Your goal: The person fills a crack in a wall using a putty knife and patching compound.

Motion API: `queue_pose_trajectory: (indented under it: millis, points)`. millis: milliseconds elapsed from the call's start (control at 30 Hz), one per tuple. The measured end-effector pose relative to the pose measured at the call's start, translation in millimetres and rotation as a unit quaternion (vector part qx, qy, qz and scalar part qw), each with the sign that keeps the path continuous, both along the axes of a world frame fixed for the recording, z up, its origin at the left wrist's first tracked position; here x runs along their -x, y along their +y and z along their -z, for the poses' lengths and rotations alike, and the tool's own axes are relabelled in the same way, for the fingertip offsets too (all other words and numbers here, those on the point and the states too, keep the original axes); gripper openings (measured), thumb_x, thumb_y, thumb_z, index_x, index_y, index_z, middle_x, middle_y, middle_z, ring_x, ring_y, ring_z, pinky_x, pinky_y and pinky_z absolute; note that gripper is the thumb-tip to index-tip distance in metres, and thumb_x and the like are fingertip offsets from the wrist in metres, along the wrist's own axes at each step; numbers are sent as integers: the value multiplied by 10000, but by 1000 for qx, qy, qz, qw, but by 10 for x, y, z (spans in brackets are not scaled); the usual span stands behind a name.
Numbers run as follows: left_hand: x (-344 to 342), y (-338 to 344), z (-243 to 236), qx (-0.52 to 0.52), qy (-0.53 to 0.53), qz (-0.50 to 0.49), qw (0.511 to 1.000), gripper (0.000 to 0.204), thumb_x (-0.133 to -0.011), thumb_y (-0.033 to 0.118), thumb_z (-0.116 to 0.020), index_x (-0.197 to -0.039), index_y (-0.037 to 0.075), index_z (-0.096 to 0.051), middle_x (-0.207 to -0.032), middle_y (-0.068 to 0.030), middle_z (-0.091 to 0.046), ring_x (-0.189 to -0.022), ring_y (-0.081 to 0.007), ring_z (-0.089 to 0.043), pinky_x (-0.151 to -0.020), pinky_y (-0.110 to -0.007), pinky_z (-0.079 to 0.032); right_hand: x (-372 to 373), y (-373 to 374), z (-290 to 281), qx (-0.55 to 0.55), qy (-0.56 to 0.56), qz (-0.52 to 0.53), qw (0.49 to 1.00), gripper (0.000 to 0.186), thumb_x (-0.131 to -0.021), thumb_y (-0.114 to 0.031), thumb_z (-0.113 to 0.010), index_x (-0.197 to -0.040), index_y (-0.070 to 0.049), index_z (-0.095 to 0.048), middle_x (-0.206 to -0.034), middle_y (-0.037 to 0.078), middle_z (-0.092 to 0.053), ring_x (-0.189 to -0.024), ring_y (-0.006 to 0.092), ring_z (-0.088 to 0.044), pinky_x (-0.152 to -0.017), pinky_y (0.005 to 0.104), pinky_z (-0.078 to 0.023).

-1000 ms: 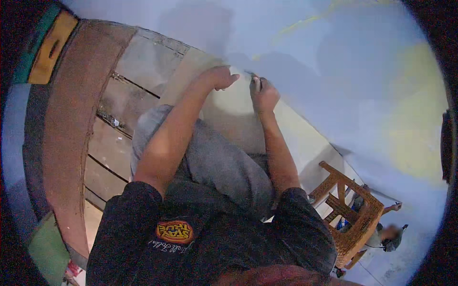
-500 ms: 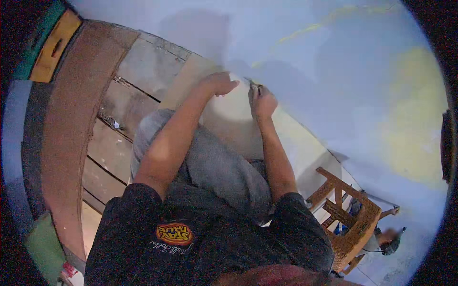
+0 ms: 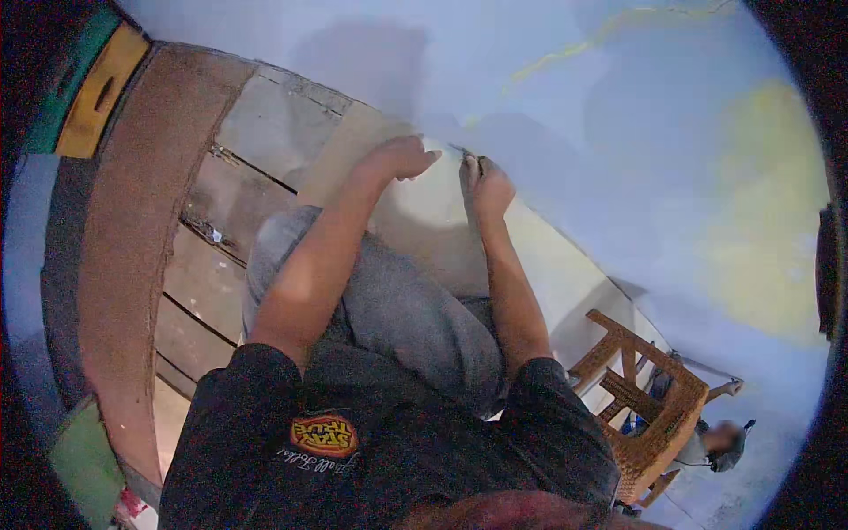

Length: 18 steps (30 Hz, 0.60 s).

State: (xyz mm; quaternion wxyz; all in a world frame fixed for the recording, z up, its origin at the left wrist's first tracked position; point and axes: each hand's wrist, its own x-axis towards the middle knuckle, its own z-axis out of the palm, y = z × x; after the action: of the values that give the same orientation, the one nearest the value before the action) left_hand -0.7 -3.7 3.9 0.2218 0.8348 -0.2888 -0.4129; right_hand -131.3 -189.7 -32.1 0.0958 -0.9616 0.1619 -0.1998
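My left hand (image 3: 405,159) lies near the seam where a pale cream panel (image 3: 433,201) meets the light blue wall. Its fingers stretch to the right, with the thumb apart on the near side, and I see nothing held in it. Just to the right, my right hand (image 3: 490,187) is closed around a small thin tool (image 3: 461,150). The tool's dark narrow tip points up and left toward the wall; its kind is too small to make out. A gap of pale panel separates the two hands.
Worn wooden planks (image 3: 230,208) with dark gaps and a brown strip (image 3: 132,238) run along the left. A woven-topped wooden stool (image 3: 658,415) stands at lower right, with another person (image 3: 720,442) beyond it. The blue wall (image 3: 618,177) has yellow patches.
Almost nothing moves. Both hands stay at the seam, and the thin tool remains in my right hand. The view shifts very slightly.
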Motion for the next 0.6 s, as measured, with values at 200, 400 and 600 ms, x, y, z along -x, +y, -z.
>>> queue_pose_trajectory:
  millis: [200,400,600]
  points:
    - [51,1,77,52,-57,-28,997,704,-1002,540,-374,-717,-17,-696,-679,-160,-669,-679,-274,-672,-794,-448,-538,-43,48,-73,-6,-22,9,1000,290,-943,-348,-626,-863,-83,-711,-762,168,-680,-672,364,-656,-606,447,-499]
    - [105,-12,-26,19,-27,-42,999,699,-1003,538,-390,-701,-16,-692,-691,-157,-678,-694,-277,-679,-795,-445,-538,-10,-63,39,23,-24,-4,999,281,-946,-357,-601,-885,-98,-692,-782,131,-686,-705,342,-669,-616,457,-511]
    - [94,8,-94,9,-36,-28,999,687,-992,531,-418,-669,-10,-692,-721,-151,-692,-706,-291,-684,-806,-453,-538,-6,-53,95,20,-19,-8,1000,265,-940,-342,-613,-857,-103,-689,-780,127,-684,-679,336,-664,-588,441,-508]
